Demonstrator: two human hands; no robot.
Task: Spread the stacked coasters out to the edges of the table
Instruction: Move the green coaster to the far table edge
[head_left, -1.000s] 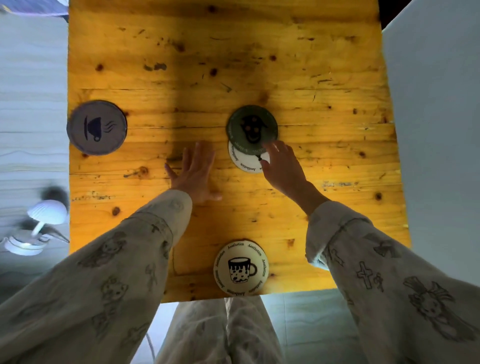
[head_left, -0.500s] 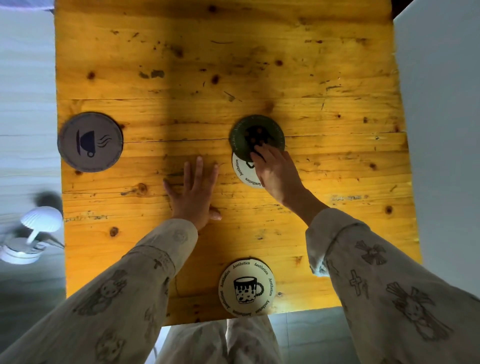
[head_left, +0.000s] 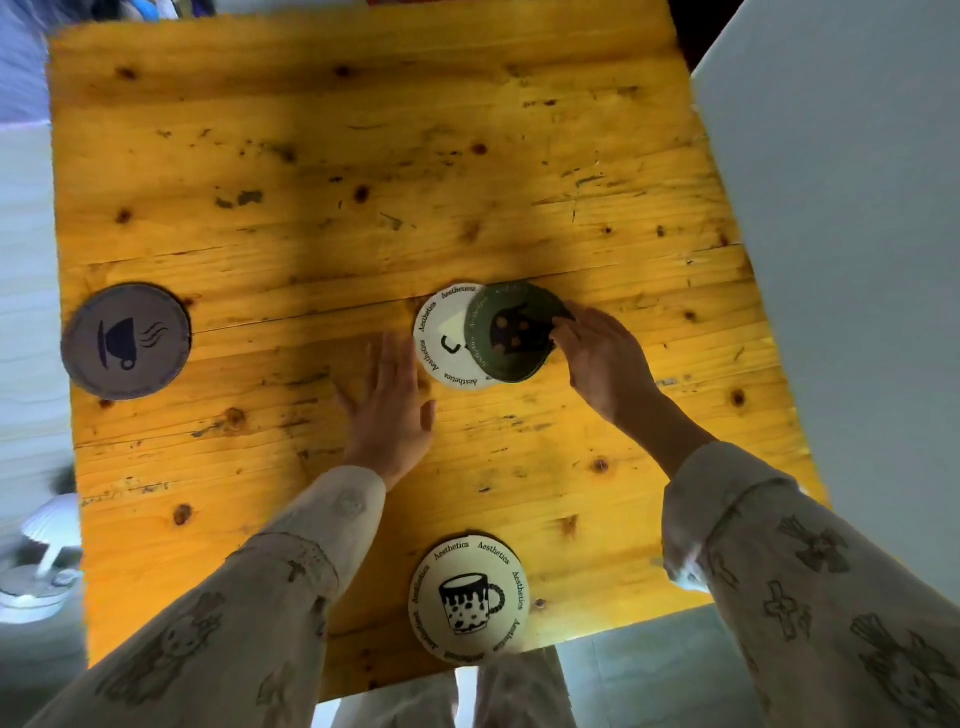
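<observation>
Head cam was looking pretty much straight down at the table, yellowish wood with knots and dark scuffs all over. My left hand was lying flat on the boards, fingers spread out, tips just beside the white coaster in the middle, not clearly touching it as far as I could tell. My right hand was on the green coaster, fingertips pressed on its right edge; whether my thumb was underneath it I honestly couldn't tell from that angle. The green one sat tilted and shoved off to the right, covering the right half of the white one, so only the left part of the white one with its "Aesthetics" lettering showed. Those two were the only ones overlapping, roughly mid-table. The grey coaster with the steaming cup drawing was way over at the left edge, lying flat, its rim just about at the table's edge. The mug coaster, white with the spotted mug and the same lettering round the rim, was at the near edge right in front of me, between my two sleeves and well apart from the pair in the middle. Off the table on the left there was a white lamp, blurry.
</observation>
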